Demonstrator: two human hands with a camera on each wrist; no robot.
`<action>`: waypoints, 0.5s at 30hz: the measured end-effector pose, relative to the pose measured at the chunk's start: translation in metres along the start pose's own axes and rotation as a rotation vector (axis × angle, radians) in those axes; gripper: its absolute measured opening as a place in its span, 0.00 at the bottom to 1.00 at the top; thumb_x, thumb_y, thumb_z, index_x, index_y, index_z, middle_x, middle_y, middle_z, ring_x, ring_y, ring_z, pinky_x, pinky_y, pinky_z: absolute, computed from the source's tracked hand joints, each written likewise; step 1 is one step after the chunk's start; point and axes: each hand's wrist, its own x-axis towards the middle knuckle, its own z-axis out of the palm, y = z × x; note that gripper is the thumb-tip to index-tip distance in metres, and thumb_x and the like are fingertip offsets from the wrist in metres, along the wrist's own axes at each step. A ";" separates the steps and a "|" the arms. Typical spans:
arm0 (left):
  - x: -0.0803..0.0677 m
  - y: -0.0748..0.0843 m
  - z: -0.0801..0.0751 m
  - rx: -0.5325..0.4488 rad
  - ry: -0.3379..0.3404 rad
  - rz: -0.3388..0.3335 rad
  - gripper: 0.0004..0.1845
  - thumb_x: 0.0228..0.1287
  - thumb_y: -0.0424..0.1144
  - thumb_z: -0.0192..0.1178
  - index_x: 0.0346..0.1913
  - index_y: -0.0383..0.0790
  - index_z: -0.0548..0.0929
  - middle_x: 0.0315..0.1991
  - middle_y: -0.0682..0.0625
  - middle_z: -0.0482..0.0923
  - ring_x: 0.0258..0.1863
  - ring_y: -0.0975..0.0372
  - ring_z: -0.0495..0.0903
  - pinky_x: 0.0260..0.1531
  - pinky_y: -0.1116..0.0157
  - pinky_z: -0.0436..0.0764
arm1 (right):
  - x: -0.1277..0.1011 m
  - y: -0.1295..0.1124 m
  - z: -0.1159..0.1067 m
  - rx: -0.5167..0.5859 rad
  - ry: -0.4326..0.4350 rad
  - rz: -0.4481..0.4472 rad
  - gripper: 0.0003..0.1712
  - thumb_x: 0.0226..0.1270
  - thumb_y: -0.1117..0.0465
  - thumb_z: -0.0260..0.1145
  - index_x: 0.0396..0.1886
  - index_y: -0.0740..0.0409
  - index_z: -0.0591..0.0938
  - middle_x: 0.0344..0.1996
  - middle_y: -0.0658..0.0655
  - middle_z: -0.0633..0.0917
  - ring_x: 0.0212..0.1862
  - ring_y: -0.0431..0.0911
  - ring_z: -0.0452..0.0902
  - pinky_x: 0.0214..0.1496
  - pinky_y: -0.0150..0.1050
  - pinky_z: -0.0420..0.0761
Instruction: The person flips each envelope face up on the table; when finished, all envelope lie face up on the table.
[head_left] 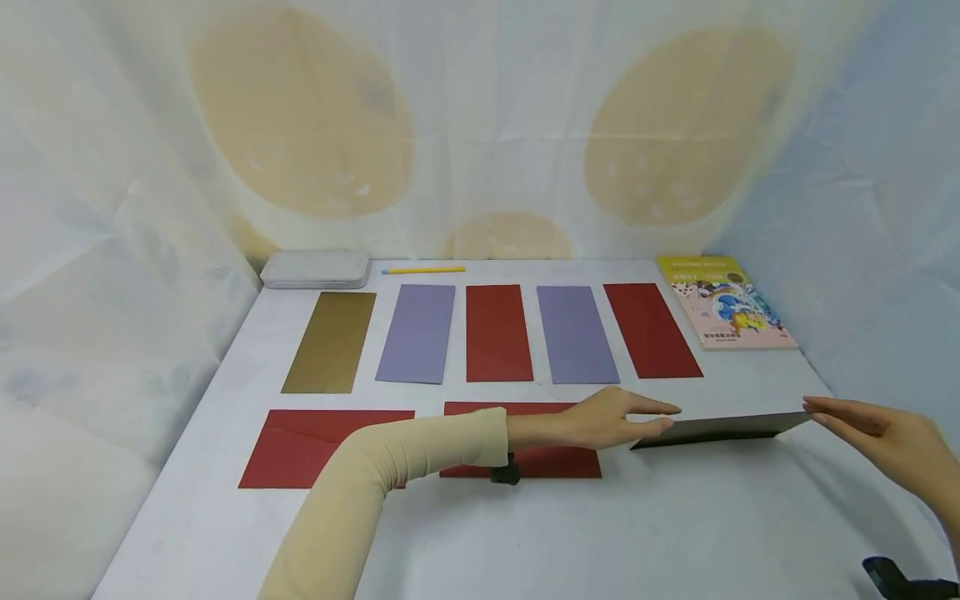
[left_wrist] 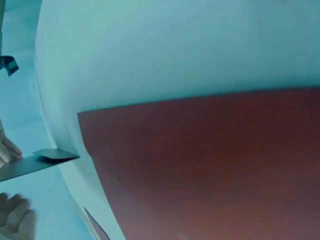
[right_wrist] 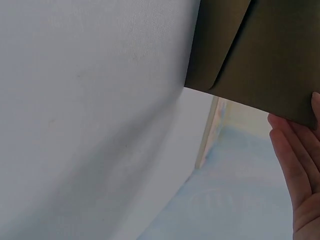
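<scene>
My right hand (head_left: 892, 437) pinches one end of a dark gold-brown envelope (head_left: 720, 428) between thumb and fingers, tilted up off the table at the right. In the right wrist view the flap side of that envelope (right_wrist: 272, 55) faces the camera. My left hand (head_left: 607, 419) is stretched toward the envelope's other end, fingers extended; the left wrist view has this hand (left_wrist: 16, 217) apart from the envelope. Below the left forearm lies a red envelope (head_left: 525, 463), partly covered. Another red envelope (head_left: 300, 446) lies to its left, partly behind the sleeve.
Behind lies a row of cards or envelopes: gold (head_left: 328, 343), lilac (head_left: 416, 333), red (head_left: 498, 333), lilac (head_left: 577, 333) and red (head_left: 652, 331). At the back are a pale case (head_left: 315, 269), a yellow pencil (head_left: 423, 270) and a booklet (head_left: 727, 304). Curtains enclose the table.
</scene>
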 end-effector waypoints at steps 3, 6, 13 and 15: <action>0.000 -0.002 -0.002 0.075 0.055 0.130 0.24 0.73 0.46 0.54 0.69 0.47 0.70 0.61 0.56 0.76 0.28 0.78 0.70 0.27 0.81 0.66 | 0.005 -0.001 0.002 -0.004 -0.010 0.006 0.25 0.70 0.53 0.63 0.54 0.71 0.80 0.51 0.75 0.79 0.49 0.70 0.72 0.29 0.30 0.79; 0.000 -0.003 -0.005 0.098 0.074 0.216 0.26 0.71 0.42 0.57 0.69 0.43 0.70 0.65 0.53 0.71 0.50 0.81 0.72 0.38 0.84 0.69 | 0.011 -0.001 0.004 -0.008 0.007 0.001 0.25 0.69 0.52 0.64 0.54 0.70 0.80 0.50 0.74 0.80 0.49 0.68 0.74 0.30 0.33 0.81; -0.002 -0.006 -0.004 0.164 0.088 0.249 0.26 0.69 0.40 0.60 0.68 0.39 0.71 0.65 0.52 0.71 0.52 0.80 0.73 0.42 0.84 0.69 | 0.022 0.000 0.006 -0.008 0.047 -0.061 0.24 0.68 0.54 0.66 0.54 0.69 0.81 0.48 0.72 0.82 0.49 0.70 0.74 0.29 0.32 0.79; -0.002 -0.008 -0.004 0.195 0.103 0.242 0.27 0.69 0.41 0.60 0.69 0.41 0.70 0.65 0.53 0.71 0.35 0.78 0.74 0.31 0.84 0.67 | 0.025 0.000 0.006 -0.004 0.049 -0.070 0.24 0.67 0.55 0.66 0.54 0.69 0.81 0.47 0.73 0.82 0.48 0.71 0.74 0.31 0.38 0.81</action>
